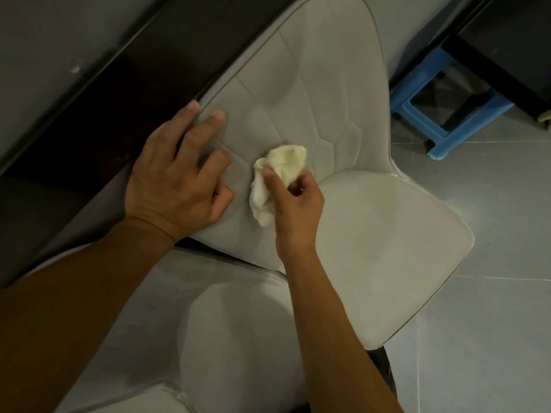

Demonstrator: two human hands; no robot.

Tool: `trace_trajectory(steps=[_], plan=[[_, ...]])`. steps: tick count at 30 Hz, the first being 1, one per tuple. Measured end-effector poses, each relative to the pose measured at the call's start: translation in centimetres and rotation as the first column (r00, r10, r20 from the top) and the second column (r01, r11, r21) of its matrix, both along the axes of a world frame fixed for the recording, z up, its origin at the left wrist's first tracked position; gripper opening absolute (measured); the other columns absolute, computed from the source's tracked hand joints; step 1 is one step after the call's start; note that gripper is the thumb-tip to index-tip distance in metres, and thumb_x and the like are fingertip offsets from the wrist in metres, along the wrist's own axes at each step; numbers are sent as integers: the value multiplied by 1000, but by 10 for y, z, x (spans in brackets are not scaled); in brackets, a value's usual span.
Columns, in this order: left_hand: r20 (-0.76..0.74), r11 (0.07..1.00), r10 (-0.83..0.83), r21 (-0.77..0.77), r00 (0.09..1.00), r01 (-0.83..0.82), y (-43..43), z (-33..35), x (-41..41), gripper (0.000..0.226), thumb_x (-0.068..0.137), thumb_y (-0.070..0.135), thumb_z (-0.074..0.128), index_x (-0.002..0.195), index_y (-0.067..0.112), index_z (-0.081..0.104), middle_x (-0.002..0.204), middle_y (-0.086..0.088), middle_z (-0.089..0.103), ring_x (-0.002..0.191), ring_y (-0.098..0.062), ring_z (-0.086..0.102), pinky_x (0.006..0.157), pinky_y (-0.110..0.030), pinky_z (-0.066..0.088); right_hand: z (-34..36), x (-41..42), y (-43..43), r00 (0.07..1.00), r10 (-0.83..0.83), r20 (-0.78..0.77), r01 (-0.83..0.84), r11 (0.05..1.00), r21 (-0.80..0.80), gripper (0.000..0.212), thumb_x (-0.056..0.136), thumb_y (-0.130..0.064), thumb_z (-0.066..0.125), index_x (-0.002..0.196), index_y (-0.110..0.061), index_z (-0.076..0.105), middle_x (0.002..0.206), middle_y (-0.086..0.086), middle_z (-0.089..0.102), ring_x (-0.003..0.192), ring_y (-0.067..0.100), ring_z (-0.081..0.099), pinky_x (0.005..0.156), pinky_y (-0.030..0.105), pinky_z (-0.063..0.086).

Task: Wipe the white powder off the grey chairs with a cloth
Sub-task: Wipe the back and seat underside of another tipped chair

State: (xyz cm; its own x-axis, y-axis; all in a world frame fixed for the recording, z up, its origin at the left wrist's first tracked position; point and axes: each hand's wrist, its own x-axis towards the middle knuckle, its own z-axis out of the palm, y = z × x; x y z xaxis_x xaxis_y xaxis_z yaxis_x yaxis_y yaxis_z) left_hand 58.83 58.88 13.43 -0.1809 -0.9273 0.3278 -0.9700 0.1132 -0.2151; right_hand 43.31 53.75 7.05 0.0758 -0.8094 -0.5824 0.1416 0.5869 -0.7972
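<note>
Head view.
- Grey chair (pixel 313 84): quilted backrest leaning against a dark table edge (pixel 119 93). Its seat (pixel 387 248) looks paler than the backrest; whether that is powder cannot be told.
- Cloth (pixel 286 162): cream-white and bunched, lying against the lower middle of the backrest, just above the seat joint.
- Right hand (pixel 298 204): fingers and thumb curled round the cloth, holding it to the backrest.
- Left hand (pixel 176 180): holds nothing and rests on the backrest's left edge, two fingers straight and the others bent.
- Second grey chair (pixel 238 338): below, under both forearms.
- Blue plastic stool (pixel 414 110): upper right, on the grey tiled floor (pixel 492 323).
</note>
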Motion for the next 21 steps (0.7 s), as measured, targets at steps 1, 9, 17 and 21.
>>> trace_trajectory(steps=[1, 9, 17, 21], plan=[[-2, 1000, 0, -4, 1000, 0, 0, 0, 0, 18, 87, 21, 54, 92, 6, 62, 141, -20, 53, 137, -42, 41, 99, -53, 45, 0, -5, 0, 991, -77, 107, 69, 995, 73, 34, 84, -20, 79, 114, -8, 66, 104, 9, 72, 94, 21, 70, 84, 37, 58], [-8, 1000, 9, 0, 1000, -9, -1, 0, -2, 18, 87, 21, 54, 90, 5, 63, 140, -22, 57, 137, -42, 41, 100, -53, 45, 0, -27, 4, 750, -349, 562, 265, 937, 228, 38, 90, -23, 70, 124, -9, 61, 126, 13, 65, 125, 25, 59, 106, 43, 48], [8, 1000, 1, -6, 1000, -1, 0, -1, -1, 18, 87, 21, 54, 93, 5, 61, 141, -22, 54, 137, -42, 40, 101, -54, 44, -3, -21, 22, 969, 151, -198, -211, 921, -328, 48, 91, -30, 74, 136, -27, 58, 133, -7, 60, 120, 1, 56, 95, 17, 47], [8, 1000, 6, -19, 1000, -5, -1, -1, -1, 19, 88, 22, 56, 94, 5, 61, 140, -22, 56, 137, -43, 42, 101, -53, 44, 3, -9, 16, 884, 214, -416, -407, 790, -459, 43, 80, -39, 82, 114, -18, 64, 119, 3, 56, 104, 6, 56, 87, 17, 48]])
